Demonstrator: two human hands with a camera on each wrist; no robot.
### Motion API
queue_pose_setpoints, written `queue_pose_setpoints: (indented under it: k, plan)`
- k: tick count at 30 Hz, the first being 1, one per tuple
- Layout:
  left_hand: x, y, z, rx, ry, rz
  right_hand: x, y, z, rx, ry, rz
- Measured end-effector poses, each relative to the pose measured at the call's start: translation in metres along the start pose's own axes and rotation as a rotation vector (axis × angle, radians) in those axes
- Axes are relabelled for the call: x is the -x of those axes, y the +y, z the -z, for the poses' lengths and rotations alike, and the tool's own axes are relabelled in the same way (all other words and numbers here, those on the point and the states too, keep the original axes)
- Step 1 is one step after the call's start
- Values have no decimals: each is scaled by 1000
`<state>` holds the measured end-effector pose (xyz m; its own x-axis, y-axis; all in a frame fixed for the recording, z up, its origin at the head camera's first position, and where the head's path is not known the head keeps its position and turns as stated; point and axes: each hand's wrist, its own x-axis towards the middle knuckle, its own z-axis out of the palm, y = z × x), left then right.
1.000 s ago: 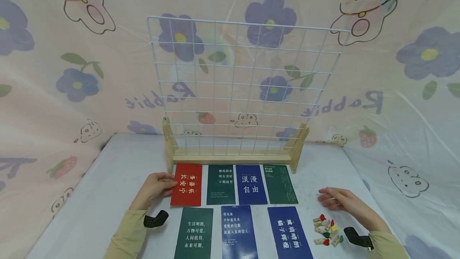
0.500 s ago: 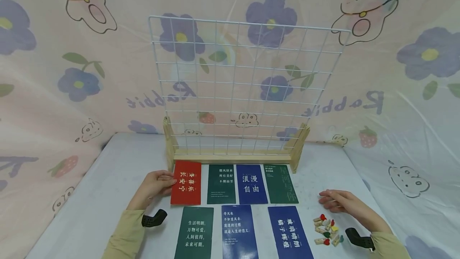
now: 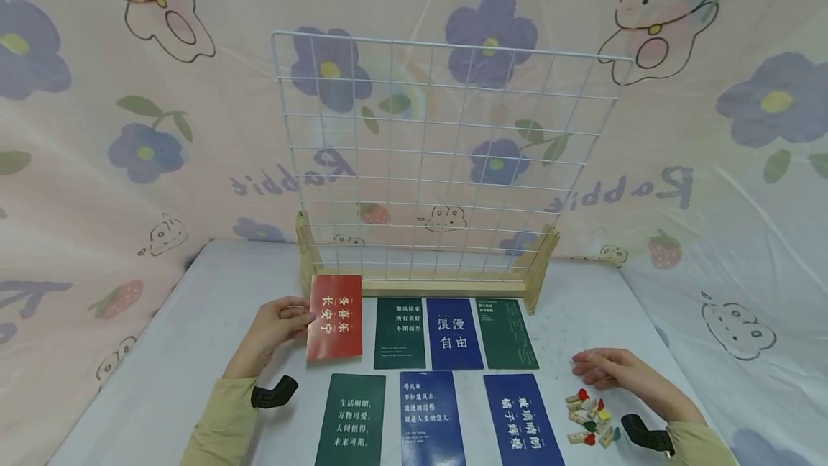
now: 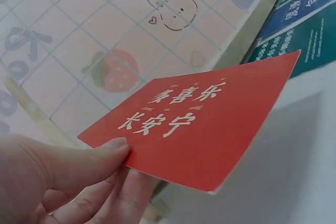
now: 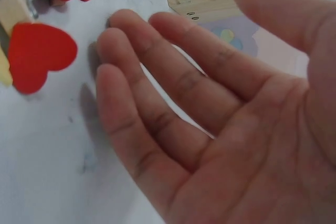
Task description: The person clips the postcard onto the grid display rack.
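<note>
My left hand (image 3: 274, 329) pinches a red card (image 3: 335, 318) with white Chinese characters by its left edge. In the left wrist view the thumb lies on the printed face of the red card (image 4: 210, 124), with fingers behind it. The card is tilted and raised off the table, its shadow falling on the white surface. My right hand (image 3: 617, 372) rests over the table at the right with nothing in it. Its fingers are relaxed, palm facing the camera in the right wrist view. Close to it lies a small pile of wooden clothespins (image 3: 590, 416) with coloured hearts.
A white wire grid (image 3: 423, 142) stands upright in a wooden base (image 3: 440, 286) at the back. Green cards (image 3: 399, 340) and blue cards (image 3: 454, 340) lie in two rows in front of it. A patterned cloth (image 3: 213, 135) hangs behind and at the sides.
My left hand has lifted the red card from the table, moving it slightly up and toward the grid's base. My right hand has barely moved.
</note>
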<state>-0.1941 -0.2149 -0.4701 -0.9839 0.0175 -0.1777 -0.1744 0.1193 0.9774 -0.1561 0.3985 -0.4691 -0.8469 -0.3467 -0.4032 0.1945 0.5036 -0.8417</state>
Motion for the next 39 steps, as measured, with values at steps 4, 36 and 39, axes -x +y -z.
queue_pose_setpoints:
  k: [4,36,39]
  plan:
    - [0,9,0,13,13,-23,0,1,0,18,-19,-1]
    - [1,27,-12,19,111,-28,-5,12,4,-24,-133,71]
    - [1,28,-12,18,110,-26,-6,13,4,-20,-136,79]
